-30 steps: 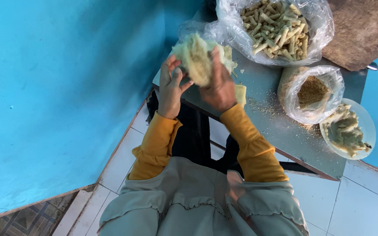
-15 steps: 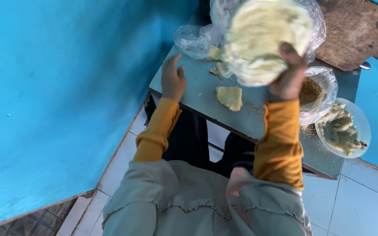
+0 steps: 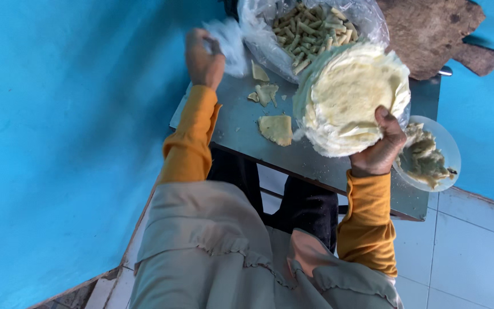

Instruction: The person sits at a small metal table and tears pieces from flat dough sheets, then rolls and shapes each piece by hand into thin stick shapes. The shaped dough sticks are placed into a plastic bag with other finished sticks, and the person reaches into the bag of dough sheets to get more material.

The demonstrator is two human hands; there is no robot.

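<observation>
**Right hand lifting wrapper stack, left hand pinching plastic**

Right hand point(image 3: 381, 146) is gripping a round stack of pale thin wrappers point(image 3: 353, 97) in clear plastic, fingers curled closed around its lower edge at about 5 o'clock of the stack; the stack is tilting face-up toward the camera, sitting above the grey metal table point(image 3: 241, 123); left hand point(image 3: 203, 56) is closing its fingers on a crumpled bit of clear plastic film point(image 3: 230, 37), at roughly 10 o'clock from the stack, well apart from it.

A torn wrapper piece point(image 3: 277, 129) is lying flat on the table at 8 o'clock of the stack; smaller wrapper scraps point(image 3: 265, 91) are lying just beyond it, toward 12 o'clock; an open clear bag of rolled finger snacks point(image 3: 307, 28) is sitting at 11 o'clock of the stack, touching it in view; a white plate of pale filling point(image 3: 430, 154) is sitting at 4 o'clock, just beside the right hand; blue wall point(image 3: 58, 143) is running along the table's left side; white floor tiles point(image 3: 470, 252) are showing below.
</observation>
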